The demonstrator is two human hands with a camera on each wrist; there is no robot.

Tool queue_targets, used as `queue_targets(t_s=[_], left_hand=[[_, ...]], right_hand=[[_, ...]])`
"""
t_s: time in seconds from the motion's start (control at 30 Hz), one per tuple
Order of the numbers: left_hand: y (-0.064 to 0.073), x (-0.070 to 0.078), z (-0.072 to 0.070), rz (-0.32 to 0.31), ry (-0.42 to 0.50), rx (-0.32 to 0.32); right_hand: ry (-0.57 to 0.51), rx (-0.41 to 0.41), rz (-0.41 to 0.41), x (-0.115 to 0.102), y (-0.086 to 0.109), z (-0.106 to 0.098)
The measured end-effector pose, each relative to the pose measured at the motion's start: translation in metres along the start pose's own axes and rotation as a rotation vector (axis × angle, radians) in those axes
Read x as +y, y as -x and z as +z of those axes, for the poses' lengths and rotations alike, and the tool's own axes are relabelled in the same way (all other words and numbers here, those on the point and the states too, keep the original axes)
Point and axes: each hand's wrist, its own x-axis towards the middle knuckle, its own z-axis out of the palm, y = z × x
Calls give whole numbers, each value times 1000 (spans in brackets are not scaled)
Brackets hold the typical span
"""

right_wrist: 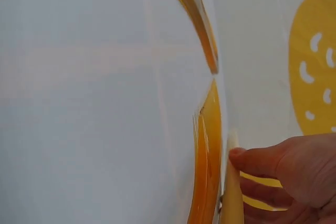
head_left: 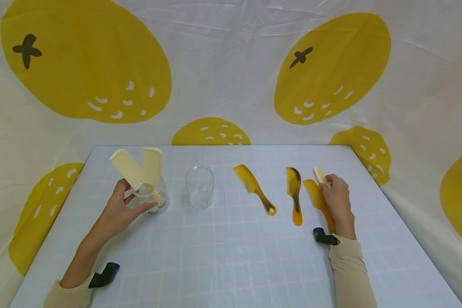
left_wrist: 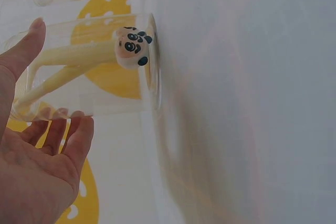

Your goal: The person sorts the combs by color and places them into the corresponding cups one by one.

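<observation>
At the left of the head view, my left hand (head_left: pixel 117 211) holds a clear glass cup (head_left: pixel 164 203), thumb on one side and fingers on the other. Two cream combs (head_left: pixel 152 164) stand in it, teeth ends up and leaning apart. Through the glass, the left wrist view shows a panda-face ornament (left_wrist: pixel 131 48) at the handle's bottom end. On the right, my right hand (head_left: pixel 338 197) pinches another cream comb (head_left: pixel 318 173) between thumb and fingers; the hand hides much of it. Just left of that hand lies an amber comb (head_left: pixel 316 197), its handle running beside the wrist.
A second clear glass cup (head_left: pixel 199 190) stands right of the held one, with nothing inside. Two more amber combs with dark patches, one (head_left: pixel 252 182) with a holed handle and one (head_left: pixel 294 192) upright in view, lie on the pale blue checked table (head_left: pixel 215 265). Patterned cloth (head_left: pixel 223 77) hangs behind.
</observation>
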Motion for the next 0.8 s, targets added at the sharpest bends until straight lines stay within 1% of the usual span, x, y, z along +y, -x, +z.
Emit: queue_targets(t_s=[0.13,0.27,0.4,0.5,0.63,0.7,0.8], left_hand=[[0,1,0,0,10,0],[0,1,0,-4,13,-1],[1,2,-1,-4,17,-4],[1,1,-1,-2,13,-8],[0,-1,0,3,32,-12],[0,-1,0,3,43,-11],[0,-1,0,-1,48,-9]], right_hand=[[0,-22,-25,0,4,-4],[17,1,-38,-2,5,-5],[72,54,-68,-2,2,-4],[107,115,-90,-1,1,-6],[107,185,-88,1,0,-9],[98,191,-70,1,0,-10],[92,202,-65,1,0,-12]])
